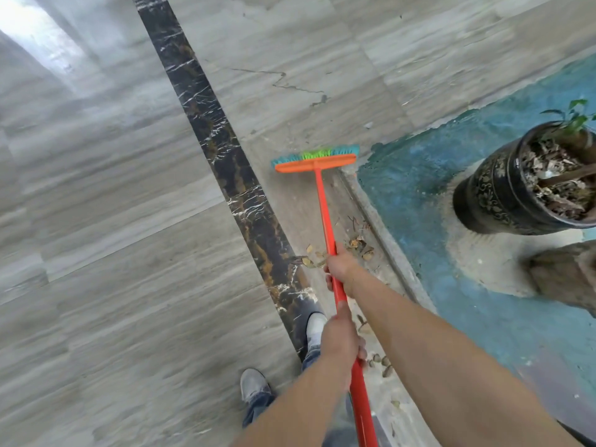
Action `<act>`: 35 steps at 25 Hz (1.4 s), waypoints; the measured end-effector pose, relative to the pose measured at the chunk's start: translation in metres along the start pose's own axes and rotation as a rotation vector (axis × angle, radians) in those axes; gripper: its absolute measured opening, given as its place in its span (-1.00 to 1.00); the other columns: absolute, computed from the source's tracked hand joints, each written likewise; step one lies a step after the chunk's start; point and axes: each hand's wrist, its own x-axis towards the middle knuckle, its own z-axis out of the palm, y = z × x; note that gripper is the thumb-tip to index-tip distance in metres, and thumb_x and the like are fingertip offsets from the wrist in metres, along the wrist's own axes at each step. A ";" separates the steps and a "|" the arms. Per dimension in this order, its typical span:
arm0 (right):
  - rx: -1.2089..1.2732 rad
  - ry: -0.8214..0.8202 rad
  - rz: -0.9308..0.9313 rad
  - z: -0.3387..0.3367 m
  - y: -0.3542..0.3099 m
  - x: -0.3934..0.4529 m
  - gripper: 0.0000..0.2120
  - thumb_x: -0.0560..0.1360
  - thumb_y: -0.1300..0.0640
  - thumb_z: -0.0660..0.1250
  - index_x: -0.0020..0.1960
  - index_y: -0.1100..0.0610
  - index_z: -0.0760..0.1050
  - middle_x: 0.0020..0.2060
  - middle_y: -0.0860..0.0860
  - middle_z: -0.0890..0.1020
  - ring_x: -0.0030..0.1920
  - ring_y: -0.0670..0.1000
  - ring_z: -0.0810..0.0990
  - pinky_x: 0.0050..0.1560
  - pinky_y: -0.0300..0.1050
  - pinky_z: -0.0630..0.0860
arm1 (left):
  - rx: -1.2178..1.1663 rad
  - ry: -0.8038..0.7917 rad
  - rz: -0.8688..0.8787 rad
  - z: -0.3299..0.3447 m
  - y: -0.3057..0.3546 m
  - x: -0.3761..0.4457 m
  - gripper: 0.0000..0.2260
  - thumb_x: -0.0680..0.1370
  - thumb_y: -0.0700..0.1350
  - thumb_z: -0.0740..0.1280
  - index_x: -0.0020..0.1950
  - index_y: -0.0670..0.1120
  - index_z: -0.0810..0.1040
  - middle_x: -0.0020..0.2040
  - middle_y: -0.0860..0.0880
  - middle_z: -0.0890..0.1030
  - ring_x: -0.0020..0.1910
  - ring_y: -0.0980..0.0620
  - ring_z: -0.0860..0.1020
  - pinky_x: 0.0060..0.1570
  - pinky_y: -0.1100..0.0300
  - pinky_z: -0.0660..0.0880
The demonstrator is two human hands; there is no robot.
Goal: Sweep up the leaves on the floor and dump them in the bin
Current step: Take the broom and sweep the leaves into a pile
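Both hands are on the broom (325, 217) handle. The right hand (342, 272) is wrapped round it further down toward the head, and the left hand (342, 340) is wrapped round it higher up, nearer the body. They're spaced a bit apart, which prob. gives leverage: one hand steers, the other pulls. The handle runs away from the person at a slant, with the orange head and its teal/green bristles reaching out ahead, next to the edge of the blue patch (451, 195). That reach looks meant for drawing debris back toward the feet, tho that's a guess.

The leaves (358, 246) lie in a loose scatter on the grey floor (113, 204) along the strip between the dark marble band (225, 162) and the raised kerb, just beside the handle near the right hand. More bits (382, 364) lie lower down by the left hand. They aren't gathered into one pile yet, so the sweep is early or mid stage.

A dark pot (496, 195) holding a plant and dry leaf litter stands well off to the right on the blue patch.

Hard to tell:
- No bin or dustpan in view.
- Whether the bristles touch the floor is unclear.
- The top of the handle is cut off at the bottom edge.
- The fingers on both hands are mostly hidden, with only the backs showing.
- The brownish thing at far right is cut off and can't be ID'd.
- The floor is motion-blurred.
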 end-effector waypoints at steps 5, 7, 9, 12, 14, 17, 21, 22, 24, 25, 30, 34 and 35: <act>-0.136 -0.029 0.119 -0.053 0.010 0.043 -0.60 0.63 0.20 0.01 0.45 -0.01 0.19 -0.32 0.11 0.44 -0.46 0.00 0.37 -0.47 -0.15 0.40 | 0.396 -0.156 -0.020 0.031 0.034 0.043 -0.51 0.62 0.23 0.05 -0.03 -0.14 0.54 -0.24 -0.08 0.62 -0.30 -0.03 0.61 -0.27 0.09 0.62; -0.334 0.044 0.146 -0.075 0.041 0.036 -0.66 0.63 0.15 0.02 0.38 0.09 0.31 -0.23 0.12 0.52 -0.38 0.05 0.47 -0.44 -0.18 0.41 | 0.627 -0.125 -0.060 0.030 0.035 0.059 -0.56 0.62 0.19 0.08 -0.05 -0.14 0.55 -0.25 -0.07 0.62 -0.37 0.00 0.58 -0.29 0.18 0.56; -0.566 0.194 0.090 -0.098 0.075 0.024 -0.70 0.63 0.04 0.03 0.26 0.12 0.40 -0.07 0.13 0.60 -0.20 0.11 0.55 -0.30 -0.15 0.45 | 0.727 -0.001 -0.042 0.029 0.051 0.078 -0.62 0.63 0.12 0.10 -0.01 -0.15 0.52 -0.24 -0.07 0.58 -0.38 0.01 0.51 -0.28 0.19 0.48; -0.645 0.276 0.001 -0.110 0.104 0.020 -0.67 0.62 -0.04 0.02 0.14 0.09 0.48 -0.15 0.07 0.60 -0.18 0.11 0.57 -0.19 -0.10 0.52 | 0.725 0.135 0.066 0.035 0.089 0.109 -0.60 0.65 0.16 0.06 0.23 -0.14 0.42 -0.06 -0.12 0.56 -0.14 -0.04 0.54 -0.03 0.10 0.53; -0.637 0.266 -0.024 -0.108 0.107 0.033 -0.67 0.61 -0.06 0.03 0.11 0.06 0.50 -0.17 0.05 0.59 -0.20 0.10 0.56 -0.17 -0.08 0.54 | 0.697 0.106 0.097 0.051 0.109 0.134 -0.61 0.65 0.19 0.03 0.28 -0.05 0.37 0.03 -0.12 0.54 -0.02 -0.07 0.56 0.08 0.04 0.52; -0.584 0.241 -0.069 -0.091 0.101 0.055 -0.70 0.59 -0.07 0.06 0.11 0.03 0.50 -0.04 0.10 0.63 -0.11 0.14 0.57 -0.14 -0.06 0.49 | 0.718 0.100 0.120 0.072 0.123 0.174 -0.62 0.66 0.11 0.07 0.33 -0.12 0.34 0.08 -0.14 0.55 0.02 -0.09 0.57 0.04 -0.06 0.58; -0.548 0.188 -0.087 -0.073 0.118 0.060 -0.77 0.58 0.07 0.12 0.20 0.00 0.43 0.01 0.12 0.61 -0.02 0.17 0.60 -0.10 -0.02 0.52 | 0.779 0.142 0.207 0.088 0.097 0.210 -0.43 0.64 -0.22 0.12 0.57 -0.09 -0.10 0.07 -0.19 0.52 -0.09 -0.14 0.59 -0.31 0.02 0.63; -0.557 0.220 -0.066 -0.077 0.125 0.056 -0.76 0.56 0.10 0.14 0.21 -0.02 0.42 0.01 0.10 0.61 -0.02 0.16 0.60 -0.11 -0.02 0.53 | 0.812 0.125 0.229 0.093 0.083 0.211 -0.37 0.62 -0.27 0.11 0.58 -0.07 -0.18 0.00 -0.15 0.51 -0.14 -0.11 0.58 -0.27 0.01 0.63; -0.530 0.261 -0.006 -0.091 0.148 0.040 -0.75 0.53 0.12 0.20 0.19 -0.04 0.43 0.02 0.06 0.62 -0.01 0.13 0.61 -0.11 -0.03 0.54 | 0.869 0.071 0.230 0.111 0.048 0.209 -0.33 0.61 -0.29 0.11 0.58 -0.07 -0.24 -0.06 -0.11 0.51 -0.22 -0.05 0.55 -0.32 0.06 0.61; -0.506 0.256 0.030 -0.098 0.163 0.028 -0.76 0.53 0.10 0.21 0.19 -0.06 0.44 0.02 0.04 0.61 0.00 0.12 0.61 -0.08 -0.02 0.55 | 0.885 0.057 0.219 0.119 0.028 0.206 -0.31 0.60 -0.27 0.12 0.57 -0.06 -0.25 0.01 -0.13 0.54 -0.20 -0.06 0.57 -0.37 0.10 0.59; -0.354 0.257 0.170 -0.110 0.261 -0.059 -0.75 0.55 -0.04 0.13 0.18 -0.21 0.43 0.06 0.02 0.65 0.04 0.12 0.62 -0.06 -0.05 0.50 | 1.134 -0.069 0.132 0.128 -0.089 0.168 -0.26 0.61 -0.18 0.15 0.56 -0.06 -0.34 0.35 -0.18 0.49 0.10 -0.11 0.59 -0.03 0.08 0.62; -0.221 0.257 0.267 -0.105 0.336 -0.132 -0.70 0.48 -0.12 0.08 0.17 -0.22 0.43 0.04 -0.02 0.66 0.05 0.12 0.63 0.00 -0.03 0.53 | 1.223 -0.153 0.053 0.128 -0.182 0.132 -0.28 0.61 -0.22 0.10 0.55 -0.07 -0.38 0.35 -0.18 0.48 0.10 -0.09 0.56 -0.01 0.10 0.58; -0.203 0.255 0.276 -0.103 0.347 -0.144 -0.66 0.46 -0.14 0.06 0.17 -0.20 0.45 0.05 -0.02 0.67 0.06 0.13 0.63 0.03 -0.02 0.54 | 1.255 -0.164 0.050 0.129 -0.196 0.123 -0.29 0.62 -0.23 0.10 0.54 -0.08 -0.39 0.34 -0.18 0.49 0.06 -0.06 0.54 -0.08 0.14 0.55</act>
